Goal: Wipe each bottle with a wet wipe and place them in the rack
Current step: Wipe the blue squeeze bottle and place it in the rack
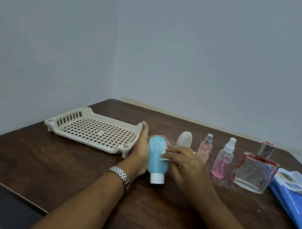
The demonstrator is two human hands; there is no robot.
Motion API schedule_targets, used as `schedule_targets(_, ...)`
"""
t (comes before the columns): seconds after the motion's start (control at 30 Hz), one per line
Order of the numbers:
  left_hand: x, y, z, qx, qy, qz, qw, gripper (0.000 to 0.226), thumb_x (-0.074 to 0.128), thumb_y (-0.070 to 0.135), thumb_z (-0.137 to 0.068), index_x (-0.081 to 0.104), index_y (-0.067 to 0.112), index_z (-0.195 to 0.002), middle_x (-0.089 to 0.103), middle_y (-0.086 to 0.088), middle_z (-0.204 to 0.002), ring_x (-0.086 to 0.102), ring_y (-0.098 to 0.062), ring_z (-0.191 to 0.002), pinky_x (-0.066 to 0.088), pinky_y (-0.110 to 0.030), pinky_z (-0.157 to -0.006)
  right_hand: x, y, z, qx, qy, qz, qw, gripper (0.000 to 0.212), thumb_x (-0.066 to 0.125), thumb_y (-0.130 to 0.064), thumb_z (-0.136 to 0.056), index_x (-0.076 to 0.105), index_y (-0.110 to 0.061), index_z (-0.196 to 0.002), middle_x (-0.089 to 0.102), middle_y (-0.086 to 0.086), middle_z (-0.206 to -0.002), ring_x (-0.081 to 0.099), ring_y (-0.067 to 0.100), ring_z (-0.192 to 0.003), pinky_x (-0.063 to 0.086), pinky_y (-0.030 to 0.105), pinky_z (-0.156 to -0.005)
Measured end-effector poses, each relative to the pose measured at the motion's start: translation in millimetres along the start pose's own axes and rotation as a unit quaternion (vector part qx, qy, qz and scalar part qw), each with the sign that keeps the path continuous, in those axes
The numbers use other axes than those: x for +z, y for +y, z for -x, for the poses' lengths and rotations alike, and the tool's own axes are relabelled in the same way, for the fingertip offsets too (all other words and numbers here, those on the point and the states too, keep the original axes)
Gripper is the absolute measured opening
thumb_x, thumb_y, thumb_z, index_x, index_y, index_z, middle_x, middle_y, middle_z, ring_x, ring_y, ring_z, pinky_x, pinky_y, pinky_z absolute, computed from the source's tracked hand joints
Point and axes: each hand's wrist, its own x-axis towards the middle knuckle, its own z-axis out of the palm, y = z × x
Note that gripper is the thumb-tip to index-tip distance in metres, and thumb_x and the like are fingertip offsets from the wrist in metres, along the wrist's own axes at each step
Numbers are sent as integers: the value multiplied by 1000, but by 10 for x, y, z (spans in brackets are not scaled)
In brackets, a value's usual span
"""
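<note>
Wiping the blue bottle is the step in hand, and from where I stand it looks barely begun. The wet wipe covers only a small patch of the side facing up.

To do it well, I would turn the bottle with the left hand while the wipe runs along its length. That way the underside, the rounded far end and the white cap all get a pass. The wipe is bunched small, so spreading it out would cover more at each stroke.

The bottle lies slanted over the table, cap toward the person, just right of the rack. None of the bottles I can see is in the rack.

The left hand cradles the bottle from the left side, thumb up, with fingertips just showing behind its far end, so it grips the bottle. A wristwatch sits on that wrist. The right hand comes in from the right, knuckles up, its curled fingers clamping the wipe against the bottle.

Four more bottles wait in a row to the right.
</note>
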Motion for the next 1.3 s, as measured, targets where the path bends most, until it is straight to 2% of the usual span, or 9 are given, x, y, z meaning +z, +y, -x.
schedule_targets(0.1,9,4,13,-5,6,-9,1000,89,11,82,-80,53,6,-63,56,-4,-52,53,-15,-45,45,-20,-47,12,32,-42,-4,8,22,1000,20,59,-5,-75,73,-11,-88,69,1,-97,60,12,-90,40,14,-86)
schedule_targets(0.27,35,10,28,5,-10,3,1000,84,10,82,-81,48,9,-60,49,-3,-50,48,-14,-44,41,-19,-45,64,19,-103,14,43,14,999,24,58,-1,-73,71,-7,-93,69,5,-97,59,12,-90,38,16,-87)
schedule_targets(0.47,27,21,30,19,-35,-4,999,89,10,82,-78,54,6,-61,63,-12,-69,59,-20,-59,49,-25,-55,-13,16,-41,-23,-12,-14,1000,19,57,-12,-80,74,-14,-88,71,0,-96,61,9,-93,41,14,-88)
schedule_targets(0.57,37,18,28,15,-33,-7,999,87,8,82,-79,49,7,-61,59,-8,-59,54,-18,-49,46,-21,-49,-31,82,-75,-13,-2,-1,1000,19,63,-1,-75,73,-12,-87,71,1,-94,64,13,-90,53,28,-80)
schedule_targets(0.63,39,13,26,14,-29,-8,999,84,9,82,-79,45,8,-62,50,-5,-53,49,-16,-44,43,-19,-45,-6,81,-121,11,16,-4,1000,21,67,5,-74,72,-10,-88,70,3,-95,64,15,-90,53,30,-81)
schedule_targets(0.83,19,19,24,30,-32,-30,999,79,20,86,-62,48,12,-57,49,-2,-53,47,-13,-48,41,-22,-48,52,-54,-117,9,11,-42,999,19,59,-7,-79,73,-14,-90,69,0,-100,62,11,-96,47,22,-88)
schedule_targets(0.93,23,16,18,29,-30,-34,999,81,21,86,-62,50,10,-60,54,-5,-59,51,-15,-52,44,-22,-50,4,-22,-104,0,-4,-46,999,19,59,-7,-78,74,-14,-88,71,-1,-96,61,9,-96,46,18,-87)
schedule_targets(1.03,30,12,17,21,-29,-38,999,81,15,85,-70,46,10,-62,49,-3,-52,49,-14,-45,42,-19,-46,0,25,-149,28,19,-29,999,20,58,-3,-77,73,-11,-88,70,1,-95,62,10,-90,40,11,-86)
schedule_targets(1.3,23,10,30,31,-45,-40,998,76,22,86,-61,43,13,-61,45,-1,-54,45,-12,-49,40,-22,-48,85,-70,-118,36,26,-46,998,24,57,-4,-81,71,-12,-98,67,1,-104,60,11,-96,44,18,-88)
